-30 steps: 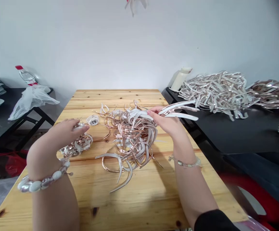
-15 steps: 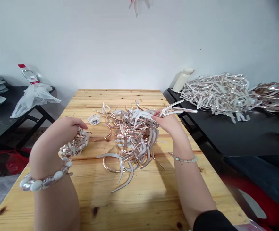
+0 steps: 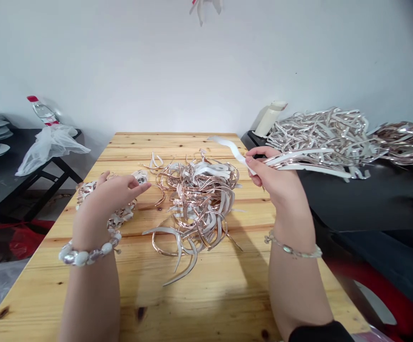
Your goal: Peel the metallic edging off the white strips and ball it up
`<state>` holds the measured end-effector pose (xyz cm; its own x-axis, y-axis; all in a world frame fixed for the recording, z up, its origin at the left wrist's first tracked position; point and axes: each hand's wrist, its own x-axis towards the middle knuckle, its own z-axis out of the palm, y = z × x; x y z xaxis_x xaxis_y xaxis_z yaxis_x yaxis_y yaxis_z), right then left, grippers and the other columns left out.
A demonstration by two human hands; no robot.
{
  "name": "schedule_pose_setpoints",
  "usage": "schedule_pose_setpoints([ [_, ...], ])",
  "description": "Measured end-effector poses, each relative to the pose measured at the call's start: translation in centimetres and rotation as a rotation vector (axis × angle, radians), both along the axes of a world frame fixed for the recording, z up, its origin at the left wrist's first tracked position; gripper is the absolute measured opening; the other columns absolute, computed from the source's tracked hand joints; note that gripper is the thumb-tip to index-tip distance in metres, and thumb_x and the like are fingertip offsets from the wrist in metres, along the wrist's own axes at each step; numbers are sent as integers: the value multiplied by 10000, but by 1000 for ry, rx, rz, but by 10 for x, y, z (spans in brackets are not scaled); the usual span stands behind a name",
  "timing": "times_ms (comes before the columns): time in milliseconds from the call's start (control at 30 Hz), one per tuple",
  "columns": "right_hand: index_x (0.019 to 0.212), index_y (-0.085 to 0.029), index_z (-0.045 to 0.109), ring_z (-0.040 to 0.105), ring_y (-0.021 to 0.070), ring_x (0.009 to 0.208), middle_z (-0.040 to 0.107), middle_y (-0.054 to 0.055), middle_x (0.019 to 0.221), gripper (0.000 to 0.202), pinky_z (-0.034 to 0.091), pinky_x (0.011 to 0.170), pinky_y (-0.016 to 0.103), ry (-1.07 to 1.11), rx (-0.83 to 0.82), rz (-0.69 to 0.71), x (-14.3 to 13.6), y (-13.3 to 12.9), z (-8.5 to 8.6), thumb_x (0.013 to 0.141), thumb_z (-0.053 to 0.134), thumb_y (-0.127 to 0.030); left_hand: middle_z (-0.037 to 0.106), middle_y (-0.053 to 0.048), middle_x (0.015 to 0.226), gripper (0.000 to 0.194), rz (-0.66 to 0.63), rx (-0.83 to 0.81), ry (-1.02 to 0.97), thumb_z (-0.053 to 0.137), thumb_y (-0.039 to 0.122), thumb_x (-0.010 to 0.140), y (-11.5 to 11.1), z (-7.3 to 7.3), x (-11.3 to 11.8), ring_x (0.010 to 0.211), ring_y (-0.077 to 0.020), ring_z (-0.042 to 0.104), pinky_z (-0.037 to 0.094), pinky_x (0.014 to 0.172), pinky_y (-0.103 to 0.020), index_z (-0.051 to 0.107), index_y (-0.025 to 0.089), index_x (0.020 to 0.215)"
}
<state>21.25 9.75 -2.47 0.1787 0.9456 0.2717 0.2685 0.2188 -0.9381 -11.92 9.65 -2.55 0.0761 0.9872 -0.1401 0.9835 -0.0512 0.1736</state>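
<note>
The right hand's [image 3: 276, 179] fingers pinch shut on a strip bundle [image 3: 299, 157], presumably keeping it together over the surface's [image 3: 206, 308] right edge, while the left hand [image 3: 109, 194], loosely spread, hold unclear, covers coils [image 3: 121, 217] near the left edge, a strip pile [image 3: 204, 194] between.

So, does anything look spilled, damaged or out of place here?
Nothing is plainly spilled or damaged. The heap of strips on the wooden table is tangled, with stray strips curling out on the near side. The bottle looks tilted, though the viewing angle may cause that.
</note>
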Motion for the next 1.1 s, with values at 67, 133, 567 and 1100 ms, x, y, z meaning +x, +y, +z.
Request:
schedule_pose_setpoints([
  [67, 837, -211, 566, 360, 69, 384, 465, -75, 475, 179, 233, 373, 215, 170, -14, 59, -10, -9, 9, 713, 672, -283, 700, -108, 1011, 441, 26, 91, 9, 357, 535, 882, -4, 0, 5, 1145, -330, 550, 97, 1104, -600, 648, 203, 885],
  [133, 839, -218, 572, 347, 62, 376, 470, -78, 468, 169, 222, 367, 211, 238, -5, 124, -21, -17, 15, 722, 675, -284, 635, -108, 1210, 363, -14, 259, 0, 367, 453, 906, -10, 4, 12, 1295, -331, 432, 75, 1117, -604, 634, 212, 954],
  [567, 829, -206, 603, 392, 73, 401, 439, -72, 469, 179, 280, 372, 208, -10, -54, 628, -62, -45, 16, 884, 556, -370, 619, -7, 636, 245, -139, 348, -898, 433, 305, 932, -39, 16, 87, 517, -99, 538, 450, 519, -225, 635, 166, 924],
  [1100, 767, -228, 582, 506, 147, 660, 532, -12, 687, 147, 393, 587, 287, -306, 57, 434, -63, -42, 9, 891, 512, -266, 672, -11, 821, 193, -381, 142, -594, 441, 292, 893, -45, 19, 88, 695, -141, 600, 452, 637, -269, 606, 210, 949],
])
